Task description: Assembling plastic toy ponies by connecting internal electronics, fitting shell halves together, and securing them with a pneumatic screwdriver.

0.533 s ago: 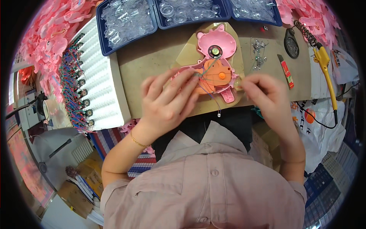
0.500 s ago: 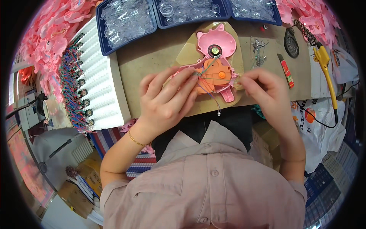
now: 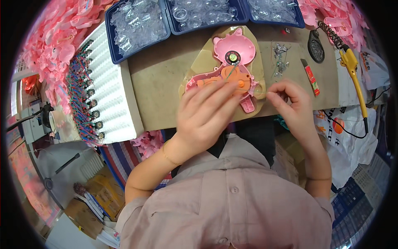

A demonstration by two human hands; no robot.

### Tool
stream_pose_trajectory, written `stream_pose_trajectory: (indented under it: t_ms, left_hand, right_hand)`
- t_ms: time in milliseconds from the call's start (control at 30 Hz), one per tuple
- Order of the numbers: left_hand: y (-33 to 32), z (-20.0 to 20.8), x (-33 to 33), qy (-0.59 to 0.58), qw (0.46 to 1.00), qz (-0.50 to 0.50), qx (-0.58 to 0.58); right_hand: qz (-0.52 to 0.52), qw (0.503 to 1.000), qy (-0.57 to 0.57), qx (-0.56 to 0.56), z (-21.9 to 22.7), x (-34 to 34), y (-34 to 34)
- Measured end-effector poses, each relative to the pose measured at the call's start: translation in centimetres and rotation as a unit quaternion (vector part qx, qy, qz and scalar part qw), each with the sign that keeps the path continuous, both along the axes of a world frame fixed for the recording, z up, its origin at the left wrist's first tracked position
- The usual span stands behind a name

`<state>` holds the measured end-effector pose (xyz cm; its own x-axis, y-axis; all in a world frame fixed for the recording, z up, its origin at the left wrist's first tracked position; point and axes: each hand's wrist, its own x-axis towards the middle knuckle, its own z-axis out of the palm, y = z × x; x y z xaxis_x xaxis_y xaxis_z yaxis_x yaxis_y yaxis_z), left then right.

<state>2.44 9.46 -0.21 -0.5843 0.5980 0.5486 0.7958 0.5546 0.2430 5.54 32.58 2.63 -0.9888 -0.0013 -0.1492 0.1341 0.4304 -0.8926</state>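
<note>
In front of me lies a pink plastic animal-shaped shell (image 3: pixel 242 43) on a tan base (image 3: pixel 260 54). Set in the shell are a round black speaker (image 3: pixel 233 57) and an orange gear housing (image 3: pixel 236 75), with a green wire running between them. My left hand (image 3: pixel 207 114) rests over the housing's lower part, fingers stretched out flat and holding nothing I can see; it hides part of the shell. To the right of the shell, my right hand (image 3: pixel 293 101) is closed in a pinch on a thin wire (image 3: pixel 261 92) that loops at the shell's edge.
Blue bins (image 3: pixel 207 27) of clear plastic parts line the back. At left, a white foam tray (image 3: pixel 114 91) carries wired speakers beside heaped pink parts (image 3: pixel 49 45). Toward the right are loose LEDs (image 3: pixel 280 58), a red utility knife (image 3: pixel 311 79), a black oval object (image 3: pixel 316 47) and a yellow soldering iron (image 3: pixel 352 66).
My left hand has moved right and nearer to me, from pinching wires at the housing to lying flat over it. My right hand keeps its pinch, shifted slightly.
</note>
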Motion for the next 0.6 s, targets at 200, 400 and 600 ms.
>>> stream_pose_trajectory:
  t_ms: [200,400,600]
  left_hand:
    - [-1.9,-0.4,0.3,-0.064,0.998,0.015,-0.003]
    - [-0.3,1.2,0.1,-0.011,0.998,0.028,-0.054]
    - [-0.4,1.4,-0.8,0.024,0.995,-0.028,-0.089]
  right_hand:
    - [-0.045,0.989,0.111,0.089,-1.5,0.6,-1.2]
    - [0.045,0.908,0.322,0.263,-4.6,5.0,-2.2]
    - [-0.023,0.998,0.041,0.033,-1.9,2.2,-0.6]
